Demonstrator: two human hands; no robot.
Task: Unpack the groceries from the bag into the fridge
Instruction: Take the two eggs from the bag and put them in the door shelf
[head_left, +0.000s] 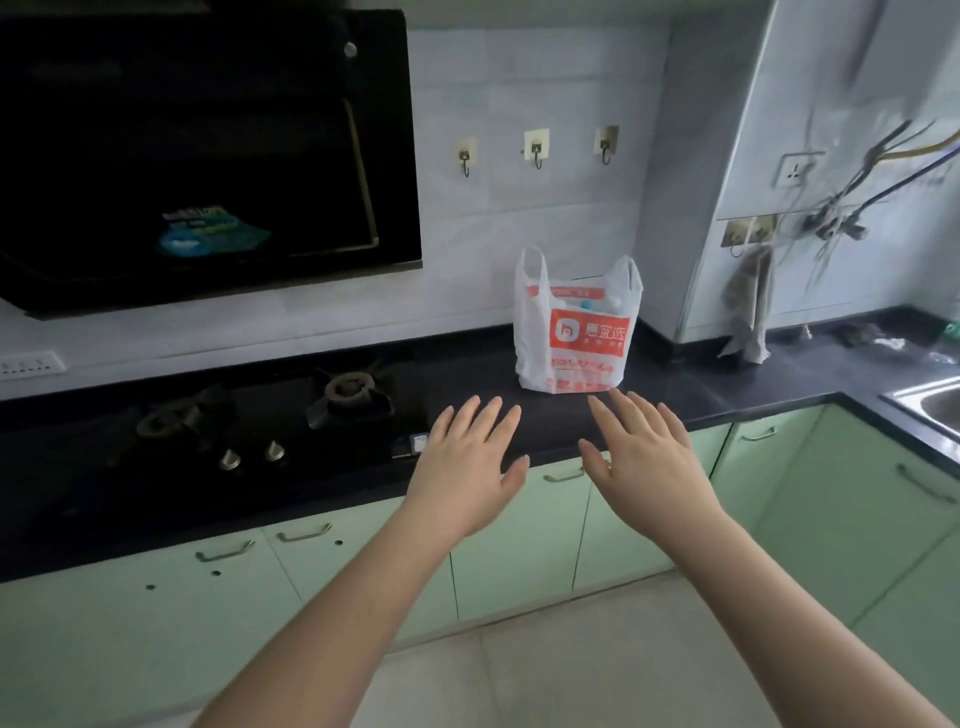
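1. I am seeing the white bag (571, 332), red-printed, handles up, standing on the dark bench (727, 384).
2. Left hand (467, 467) and right hand (644, 462) are hovering flat-fingered, holding nothing, just before it.

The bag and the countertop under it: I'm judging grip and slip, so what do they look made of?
Bag: thin white plastic film, slightly translucent, since contents show faintly near the top; crinkled, with a red print. Countertop: dark, smooth, faintly speckled slab, probably stone or composite; dull sheen.
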